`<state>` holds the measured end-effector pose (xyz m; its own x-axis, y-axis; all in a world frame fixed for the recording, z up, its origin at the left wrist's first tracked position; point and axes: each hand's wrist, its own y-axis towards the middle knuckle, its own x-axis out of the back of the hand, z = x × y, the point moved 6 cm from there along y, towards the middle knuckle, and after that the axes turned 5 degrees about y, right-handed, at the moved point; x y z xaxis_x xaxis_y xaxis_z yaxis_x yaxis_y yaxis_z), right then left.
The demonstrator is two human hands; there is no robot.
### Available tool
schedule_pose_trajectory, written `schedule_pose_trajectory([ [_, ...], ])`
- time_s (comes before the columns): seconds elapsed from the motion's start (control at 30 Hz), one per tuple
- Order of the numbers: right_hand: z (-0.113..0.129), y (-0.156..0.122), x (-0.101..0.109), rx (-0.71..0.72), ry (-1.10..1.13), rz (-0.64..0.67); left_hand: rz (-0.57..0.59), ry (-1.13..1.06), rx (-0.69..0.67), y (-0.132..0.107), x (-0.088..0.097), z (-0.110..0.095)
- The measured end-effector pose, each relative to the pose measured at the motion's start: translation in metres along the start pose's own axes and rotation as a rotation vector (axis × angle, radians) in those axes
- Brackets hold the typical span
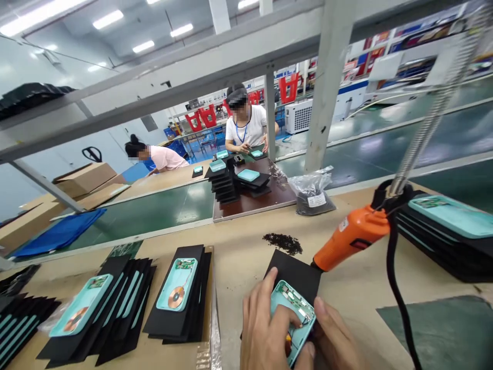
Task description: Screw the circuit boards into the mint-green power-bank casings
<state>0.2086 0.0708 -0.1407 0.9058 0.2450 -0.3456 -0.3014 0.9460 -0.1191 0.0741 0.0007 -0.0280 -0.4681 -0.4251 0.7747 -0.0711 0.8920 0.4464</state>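
My left hand (265,329) and my right hand (333,336) both grip a teal plastic housing (293,313) with a small green circuit board and wires inside, and a copper coil shows near its lower end. Its lower end is partly hidden by my fingers. Under it lies a black foam tray (296,275). An orange electric screwdriver (350,237) hangs just beyond my right hand, its tip close to the tray, not held. A scattered pile of small dark screws (282,243) lies on the bench just past the tray.
Stacked black trays with teal units (177,293) stand to my left, and another stack (442,231) to my right. A black power cord (396,288) hangs at right. Past the bench runs a green conveyor belt (169,205), with a co-worker (246,123) beyond it.
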Motion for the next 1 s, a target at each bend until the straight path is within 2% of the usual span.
schedule_pose_trajectory([
  [0.13, 0.021, -0.008, -0.028, -0.052, 0.14, 0.217, 0.032, -0.043, 0.074, -0.001, 0.003, 0.012],
  [0.2, 0.034, -0.011, -0.045, -0.049, 0.19, 0.33, 0.102, -0.068, 0.104, -0.005, 0.008, 0.019],
  [0.23, 0.038, -0.01, -0.05, -0.041, 0.214, 0.343, 0.158, -0.088, 0.112, -0.008, 0.009, 0.023],
  [0.3, 0.043, -0.007, -0.052, -0.033, 0.24, 0.319, 0.285, -0.132, 0.104, -0.016, 0.01, 0.03],
  [0.37, 0.043, -0.005, -0.049, -0.055, 0.22, 0.271, 0.358, -0.159, 0.099, -0.025, 0.014, 0.036],
  [0.5, 0.042, -0.007, -0.042, -0.16, -0.017, 0.227, 0.34, -0.179, 0.15, -0.038, 0.02, 0.051],
  [0.6, 0.048, -0.006, -0.042, -0.181, -0.296, 0.212, 0.376, -0.204, 0.168, -0.041, 0.01, 0.063],
  [0.7, 0.06, -0.003, -0.044, -0.148, -0.616, 0.158, 0.43, -0.196, 0.192, -0.038, -0.002, 0.076],
  [0.83, 0.076, 0.0, -0.036, -0.029, -1.018, 0.032, 0.396, -0.178, 0.195, -0.031, -0.005, 0.084],
  [0.9, 0.077, -0.001, -0.027, 0.026, -1.053, -0.007, 0.383, -0.173, 0.188, -0.029, -0.006, 0.083],
  [1.0, 0.07, -0.005, -0.016, 0.102, -0.967, 0.003, 0.359, -0.166, 0.178, -0.027, -0.009, 0.079],
])
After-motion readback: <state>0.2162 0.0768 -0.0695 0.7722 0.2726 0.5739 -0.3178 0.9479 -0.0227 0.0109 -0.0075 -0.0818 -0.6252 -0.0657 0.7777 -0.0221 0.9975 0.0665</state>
